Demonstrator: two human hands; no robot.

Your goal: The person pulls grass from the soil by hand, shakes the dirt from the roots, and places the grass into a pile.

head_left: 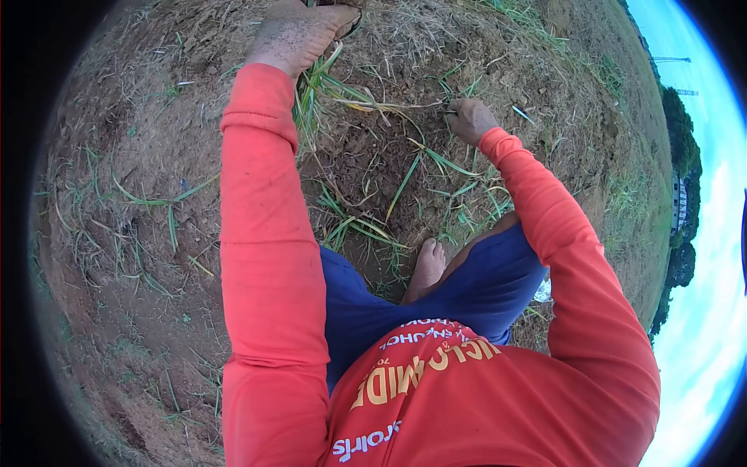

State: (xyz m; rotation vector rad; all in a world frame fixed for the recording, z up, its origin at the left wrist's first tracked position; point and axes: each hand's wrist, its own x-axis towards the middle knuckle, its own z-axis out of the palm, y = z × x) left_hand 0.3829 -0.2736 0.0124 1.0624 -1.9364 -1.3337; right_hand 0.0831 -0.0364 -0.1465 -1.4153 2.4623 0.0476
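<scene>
My left hand [299, 35], soil-stained, is closed at the top edge of the view. A dark curved edge shows beside its fingers, and I cannot tell what it grips. Under that wrist, a clump of long green grass [310, 97] with some yellowed blades rises from the ground. My right hand [471, 121] is low over the soil with its fingers curled together. A thin dry stalk [393, 104] stretches from the clump to its fingertips, where a bit of green grass also shows. Between the hands lies dark, loosened soil [366, 167] with scattered blades.
My bare foot [426, 268] rests on the ground below the loosened patch. A small pale strip [523, 114] lies just right of my right hand. Cut grass [167, 202] is strewn at left. Trees [681, 132] and a building [679, 202] stand far off at right.
</scene>
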